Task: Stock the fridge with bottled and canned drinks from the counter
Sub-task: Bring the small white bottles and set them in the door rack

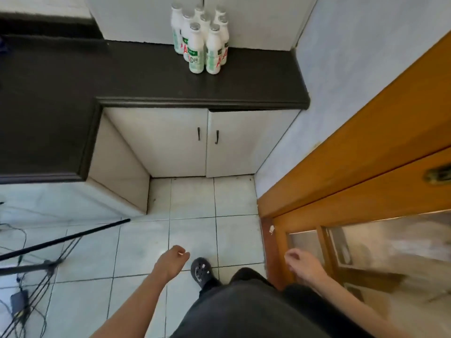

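Black countertop (170, 86) carries a cluster of white drink bottles (202, 42) at its back edge, well apart from the left hand (174, 261) and right hand (301, 265), which hang loosely curled, holding nothing. Tiled floor (192, 208) lies open up to the cabinet doors (185, 142). Tripod legs (73, 236) and cables (23, 313) crowd the left; a wooden door (366, 142) bounds the right. Bottle labels are blurred.

We see a home kitchen: a dark tabletop (146, 76) over white cabinets (180, 142), a tiled floor (195, 215), a wooden door (366, 167).
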A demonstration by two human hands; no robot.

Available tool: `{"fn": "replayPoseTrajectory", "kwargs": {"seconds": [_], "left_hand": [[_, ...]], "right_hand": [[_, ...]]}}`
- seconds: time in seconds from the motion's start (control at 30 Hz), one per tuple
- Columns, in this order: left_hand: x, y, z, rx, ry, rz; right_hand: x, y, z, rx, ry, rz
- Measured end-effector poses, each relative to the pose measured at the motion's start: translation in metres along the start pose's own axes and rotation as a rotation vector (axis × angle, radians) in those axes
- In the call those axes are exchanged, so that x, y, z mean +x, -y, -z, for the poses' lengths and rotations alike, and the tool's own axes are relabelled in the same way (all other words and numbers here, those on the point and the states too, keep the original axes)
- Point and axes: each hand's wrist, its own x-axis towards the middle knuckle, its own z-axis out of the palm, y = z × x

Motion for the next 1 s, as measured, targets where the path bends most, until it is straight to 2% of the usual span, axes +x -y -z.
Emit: {"fn": "replayPoseTrajectory", "kwargs": {"seconds": [0.17, 0.37, 0.5, 0.6, 0.8, 1.0], "left_hand": [[0.044, -0.045, 0.052, 0.058, -0.043, 0.005], [0.084, -0.079, 0.069, -0.104, -0.077, 0.057], [0.107, -0.119, 0.088, -0.169, -0.133, 0.122], [0.118, -0.173, 0.129, -0.131, -0.32, 0.127], [0.132, -0.293, 0.216, -0.441, -0.719, -0.212], [0.14, -0.372, 0.263, -0.579, -0.779, -0.46]], "right_hand": [[0.041, 0.031, 0.01, 0.062, 0.018, 0.001], [0.123, 0.097, 0.05, 0.126, 0.042, 0.064], [0.181, 0.168, 0.101, 0.035, -0.008, 0.249], [0.202, 0.238, 0.146, 0.117, -0.11, 0.429], [0.222, 0.374, 0.208, 0.244, -0.353, 0.847], [0.23, 0.446, 0.236, 0.324, -0.359, 0.979]]}}
